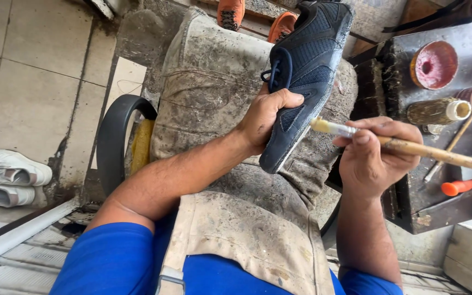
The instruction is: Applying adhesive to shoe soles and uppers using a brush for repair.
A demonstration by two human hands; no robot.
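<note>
Over the stained apron (230,109) on the lap, the left hand (263,117) clamps thumb and fingers around a dark blue sneaker (307,60), heel downward. The right hand (375,158) pinches a wooden-handled brush (405,145), bristles just beside the sole's edge. Coating that edge seems underway; the next stroke likely needs a steady wrist. Both forearms angle inward.

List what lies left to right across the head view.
White sneakers → black tyre → left hand holding a dark blue shoe → right hand holding a brush → red-topped tin.
</note>
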